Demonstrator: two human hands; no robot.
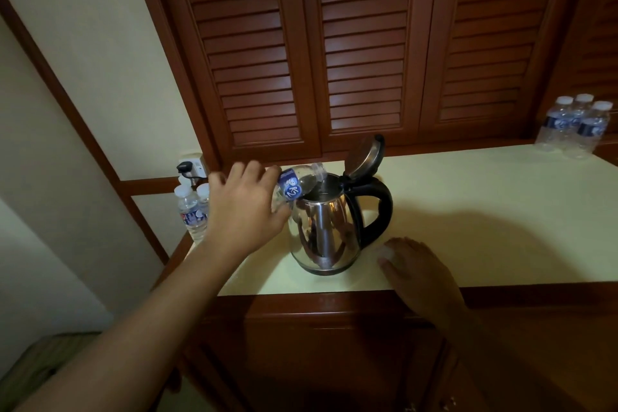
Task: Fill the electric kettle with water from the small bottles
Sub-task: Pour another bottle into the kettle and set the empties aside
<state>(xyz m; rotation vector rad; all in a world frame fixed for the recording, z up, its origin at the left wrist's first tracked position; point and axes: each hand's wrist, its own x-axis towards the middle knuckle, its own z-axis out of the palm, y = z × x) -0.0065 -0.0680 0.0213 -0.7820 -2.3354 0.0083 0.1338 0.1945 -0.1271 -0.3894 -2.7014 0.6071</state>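
Note:
A steel electric kettle [322, 231] with a black handle stands on the pale countertop [485, 211], its lid [364, 157] tipped up and back. My left hand [244, 207] grips a small clear bottle [296, 186] with a blue label, tilted sideways so its mouth is over the kettle's opening. My right hand [414, 267] rests on the counter just right of the kettle, near the front edge, and something small and white shows under its fingertips; what it is cannot be told.
Small capped bottles [192, 211] stand at the counter's left end beside a wall socket [190, 167]. Three more bottles [573, 127] stand at the far right. Louvred wooden doors [361, 43] rise behind the counter. A wooden cabinet front [334, 344] lies below.

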